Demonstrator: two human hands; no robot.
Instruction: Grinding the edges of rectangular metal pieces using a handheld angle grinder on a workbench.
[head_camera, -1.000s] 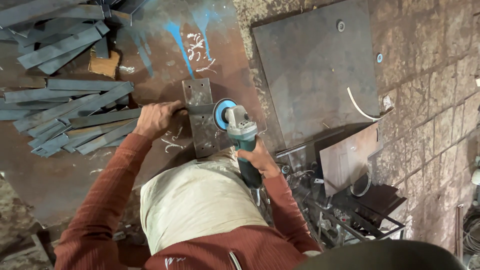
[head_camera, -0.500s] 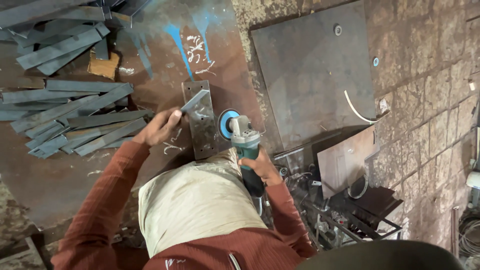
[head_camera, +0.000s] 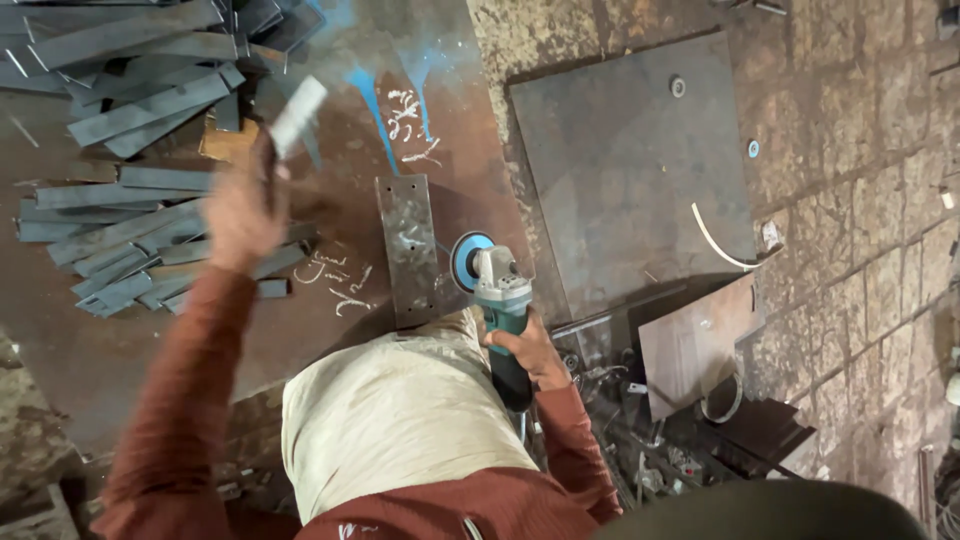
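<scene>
Gripping the dark handle of a teal angle grinder (head_camera: 497, 305) with the right hand (head_camera: 527, 350), fingers closing fully around it, blue disc resting just beside the right edge of a drilled steel plate (head_camera: 408, 248). Lying flat on the rusty metal sheet (head_camera: 330, 120), that plate, chalk marks (white scribbles) showing to its left. Lifting a small flat metal piece (head_camera: 297, 116) in the left hand (head_camera: 240, 215), blurred, fingers clamping its lower end, above the heap of grey steel strips (head_camera: 120, 250). Lying farther right, a large grey plate (head_camera: 630, 170) on the brick floor.
</scene>
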